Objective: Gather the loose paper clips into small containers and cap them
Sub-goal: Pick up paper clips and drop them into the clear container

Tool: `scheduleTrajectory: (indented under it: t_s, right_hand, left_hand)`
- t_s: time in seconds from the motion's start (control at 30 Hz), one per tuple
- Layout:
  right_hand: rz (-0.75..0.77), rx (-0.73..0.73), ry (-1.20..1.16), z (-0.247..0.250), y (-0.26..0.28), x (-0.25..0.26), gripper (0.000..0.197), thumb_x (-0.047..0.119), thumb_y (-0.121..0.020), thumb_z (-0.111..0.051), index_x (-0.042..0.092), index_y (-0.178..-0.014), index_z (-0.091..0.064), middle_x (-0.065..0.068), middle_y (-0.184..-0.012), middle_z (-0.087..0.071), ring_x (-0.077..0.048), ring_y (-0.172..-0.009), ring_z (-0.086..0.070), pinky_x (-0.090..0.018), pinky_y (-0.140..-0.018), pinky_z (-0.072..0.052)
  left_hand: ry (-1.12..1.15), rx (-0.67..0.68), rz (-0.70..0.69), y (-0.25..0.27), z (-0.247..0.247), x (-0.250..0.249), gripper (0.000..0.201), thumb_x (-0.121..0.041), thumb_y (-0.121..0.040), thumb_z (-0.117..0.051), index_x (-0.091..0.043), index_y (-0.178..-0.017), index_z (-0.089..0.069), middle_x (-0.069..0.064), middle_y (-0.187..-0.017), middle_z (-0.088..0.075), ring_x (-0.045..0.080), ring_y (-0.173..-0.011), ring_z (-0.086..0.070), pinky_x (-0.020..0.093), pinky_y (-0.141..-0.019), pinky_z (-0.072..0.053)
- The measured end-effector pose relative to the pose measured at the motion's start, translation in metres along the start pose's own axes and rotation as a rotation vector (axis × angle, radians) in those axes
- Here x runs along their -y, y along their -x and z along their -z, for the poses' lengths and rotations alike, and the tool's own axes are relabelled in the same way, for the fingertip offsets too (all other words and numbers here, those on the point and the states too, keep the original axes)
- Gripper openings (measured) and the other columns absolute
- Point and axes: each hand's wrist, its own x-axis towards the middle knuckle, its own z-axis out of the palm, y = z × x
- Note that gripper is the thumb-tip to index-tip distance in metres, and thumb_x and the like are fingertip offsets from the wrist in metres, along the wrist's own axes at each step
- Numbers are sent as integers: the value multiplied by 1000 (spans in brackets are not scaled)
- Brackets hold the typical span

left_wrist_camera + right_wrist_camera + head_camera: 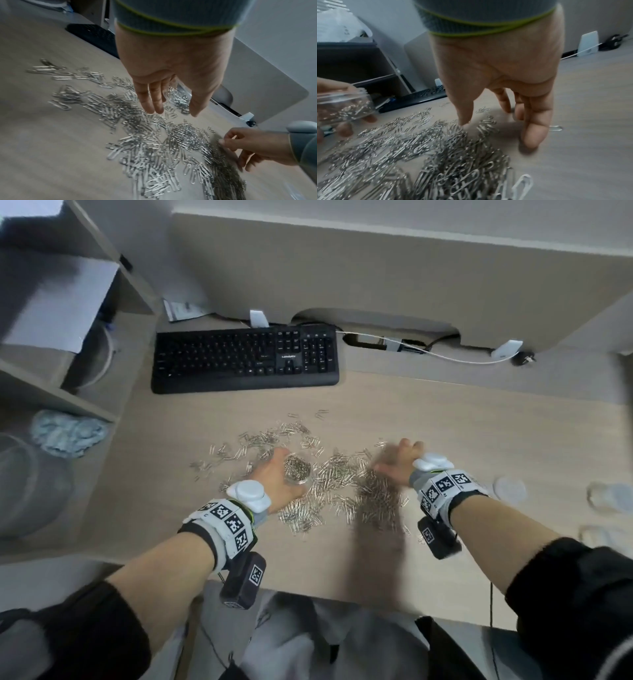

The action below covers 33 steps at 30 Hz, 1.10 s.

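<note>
Several silver paper clips (342, 484) lie in a wide loose pile on the light wood desk (479, 440). My left hand (286, 474) grips a small clear container (298, 469), part filled with clips and held low over the pile's left side. In the right wrist view the container (342, 106) is tilted on its side in those fingers. My right hand (394, 463) is blurred at the pile's right edge. Its fingers (530, 135) point down with straight, spread tips on the desk and clips (436, 155), holding nothing. The left wrist view shows the clips (154, 142) below the container (180, 97).
A black keyboard (245, 357) lies behind the pile. At the right edge lie a round clear lid (510, 490) and small clear containers (608, 496). A blue cloth (66, 433) and a large clear tub (30, 484) sit by the shelf on the left. A white cable (455, 357) runs along the back.
</note>
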Motion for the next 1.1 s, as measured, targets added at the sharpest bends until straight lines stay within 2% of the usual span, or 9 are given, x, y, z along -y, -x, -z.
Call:
scheduleTrajectory:
  t_s: [0.1, 0.23, 0.3, 0.4, 0.47, 0.53, 0.73, 0.97, 1.1]
  right_hand:
    - [58, -18, 98, -17, 2, 33, 88, 72, -75, -61, 10, -134, -37, -17, -130, -42, -33, -103, -58, -43, -82, -54]
    - [208, 4, 277, -39, 8, 80, 91, 72, -73, -63, 13, -136, -35, -13, -128, -41, -30, -98, -60, -37, -74, -52]
    - [247, 18, 342, -53, 11, 98, 83, 62, -76, -68, 13, -135, -35, -11, -122, -43, -24, -84, -58, -32, -66, -53]
    - [237, 87, 416, -53, 11, 113, 58, 19, -91, -62, 5, -140, -33, -15, -127, -45, -22, -79, -58, -27, -59, -49]
    - [235, 198, 361, -45, 9, 112, 56, 4, -91, -56, 2, -142, -32, -17, -133, -45, -29, -108, -60, -33, -88, -51]
    - [227, 196, 261, -40, 10, 104, 43, 4, -92, -54, 0, -134, -47, -15, -125, -56, -28, -110, -61, -34, -96, -49]
    - [169, 184, -180, -20, 20, 76, 9, 1, -90, -62, 5, -97, -66, -13, -81, -74, -26, -70, -74, -44, -70, -62]
    - [335, 80, -508, 16, 45, 66, 20, -6, -87, -55, 12, -78, -59, -14, -60, -66, -27, -49, -65, -46, -62, -60]
    - [437, 107, -533, 30, 60, 72, 19, -6, -85, -57, 11, -79, -58, -10, -57, -62, -23, -44, -60, -31, -47, -54]
  left_hand:
    - [9, 16, 46, 8, 9, 27, 75, -37, -76, -80, -26, -133, -33, -2, -76, -67, 14, -58, -64, 29, -50, -53]
    - [14, -23, 80, 12, 14, 43, 71, -35, -70, -80, -27, -129, -41, 0, -81, -69, 20, -69, -70, 44, -65, -59]
    - [-26, -44, 82, 14, 14, 47, 72, -38, -71, -78, -27, -131, -40, 4, -77, -68, 23, -69, -68, 43, -66, -57]
    - [-50, -26, 83, 17, 13, 51, 73, -39, -73, -77, -23, -132, -36, 6, -80, -69, 24, -74, -69, 43, -67, -56]
    - [-79, -23, 87, 17, 11, 52, 70, -39, -74, -76, -23, -129, -36, 6, -82, -71, 25, -76, -68, 43, -68, -57]
    - [-71, -35, 81, 18, 9, 52, 71, -41, -72, -77, -24, -128, -37, 3, -83, -71, 23, -77, -68, 43, -70, -57]
    - [-68, -11, 45, 13, 0, 35, 74, -44, -73, -78, -24, -131, -36, -4, -86, -68, 15, -73, -65, 33, -62, -54]
    - [-87, 31, 6, 8, -16, -2, 81, -37, -76, -81, -19, -138, -32, 1, -87, -67, 19, -71, -67, 35, -59, -55]
    - [-72, 39, -40, 3, -28, -21, 76, -34, -75, -80, -21, -136, -36, -4, -81, -70, 10, -59, -63, 30, -48, -50]
